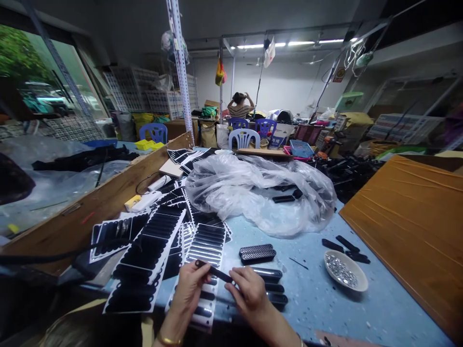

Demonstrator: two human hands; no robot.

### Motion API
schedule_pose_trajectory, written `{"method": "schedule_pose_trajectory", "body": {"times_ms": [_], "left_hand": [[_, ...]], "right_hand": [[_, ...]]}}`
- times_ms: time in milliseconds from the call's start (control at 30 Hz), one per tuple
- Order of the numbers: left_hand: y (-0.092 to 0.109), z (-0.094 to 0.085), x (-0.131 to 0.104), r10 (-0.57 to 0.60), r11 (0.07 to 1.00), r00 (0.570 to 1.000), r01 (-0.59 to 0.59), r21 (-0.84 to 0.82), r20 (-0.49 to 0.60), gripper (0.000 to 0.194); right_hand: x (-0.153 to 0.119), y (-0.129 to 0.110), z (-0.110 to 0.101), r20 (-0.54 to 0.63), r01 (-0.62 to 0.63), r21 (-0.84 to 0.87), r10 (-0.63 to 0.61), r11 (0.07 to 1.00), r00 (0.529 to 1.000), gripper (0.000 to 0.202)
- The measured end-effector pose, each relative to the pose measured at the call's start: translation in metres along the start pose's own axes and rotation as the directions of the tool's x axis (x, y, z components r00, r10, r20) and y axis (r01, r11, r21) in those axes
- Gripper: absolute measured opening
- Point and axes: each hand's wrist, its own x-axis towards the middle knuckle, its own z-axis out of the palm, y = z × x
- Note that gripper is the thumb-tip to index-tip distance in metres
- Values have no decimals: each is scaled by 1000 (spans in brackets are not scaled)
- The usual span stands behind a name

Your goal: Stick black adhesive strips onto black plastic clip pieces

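Between my hands is a black strip (219, 274) with rounded ends, like those on the sticker sheets. My left hand (191, 284) pinches its left end, and my right hand (249, 289) holds the right end with closed fingers. Under my left hand lies a white-backed sheet of black stickers (207, 241), with bare white gaps in its lower part. Several long black glossy pieces (277, 288) lie in a row beside my right hand, partly hidden by it. Just beyond them sits a black piece with a patterned top (257, 252).
More sticker sheets (144, 250) overlap at the left beside a wooden board (90, 207). A crumpled clear plastic bag (253, 193) covers the table's middle. At right are a white bowl (364, 284) of small metal parts and a brown-covered box (408, 217). A person (239, 107) sits far back.
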Motion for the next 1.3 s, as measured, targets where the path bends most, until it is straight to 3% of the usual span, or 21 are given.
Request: {"method": "schedule_pose_trajectory", "body": {"times_ms": [100, 167, 433, 500, 567, 633, 733, 800, 867, 967, 1067, 1167, 1300], "left_hand": [[-6, 20, -3, -51, 998, 992, 54, -23, 115, 32], [-8, 29, -3, -59, 997, 987, 65, -40, 148, 31], [-15, 45, -3, -99, 988, 958, 126, -86, 271, 24], [-17, 46, -3, -93, 993, 957, 108, -41, 276, 23], [-19, 47, -4, -26, 994, 963, -5, 112, 269, 22], [-20, 48, -6, 109, 909, 955, -209, 361, 277, 24], [-24, 50, -3, 315, 617, 875, -482, 622, 367, 21], [-29, 51, 3, 347, 459, 817, -577, 676, 461, 23], [-33, 50, 10, 376, 372, 794, -601, 707, 478, 27], [-37, 46, 24, 419, 376, 811, -565, 735, 409, 30], [-46, 43, 39, 366, 408, 841, -530, 743, 399, 26], [-61, 45, 54, 294, 420, 876, -478, 771, 383, 19], [-78, 54, 70, 253, 438, 901, -431, 789, 352, 12]], "right_hand": [[-5, 9, -4, 75, 40, -19, -38, 999, 996, 13], [-10, 15, -7, 64, 40, -41, -37, 998, 997, 17], [-19, 30, -23, 72, 19, -49, -16, 999, 997, 19], [-19, 31, -27, 40, 20, -76, -17, 997, 999, 18], [-18, 30, -34, 35, -1, -81, 4, 997, 999, 17], [-18, 30, -44, 82, -53, -64, 58, 997, 995, 14], [-18, 36, -60, 162, -127, -49, 133, 991, 978, 16], [-19, 46, -72, 223, -201, -25, 201, 979, 954, 17], [-19, 59, -86, 243, -277, -25, 274, 961, 931, 16], [-21, 84, -109, 199, -398, -49, 400, 916, 895, 13], [-28, 114, -121, 161, -548, -52, 549, 835, 820, 16], [-38, 142, -115, 161, -639, -56, 639, 767, 752, 20], [-44, 169, -90, 166, -628, -73, 630, 775, 758, 21]]}}
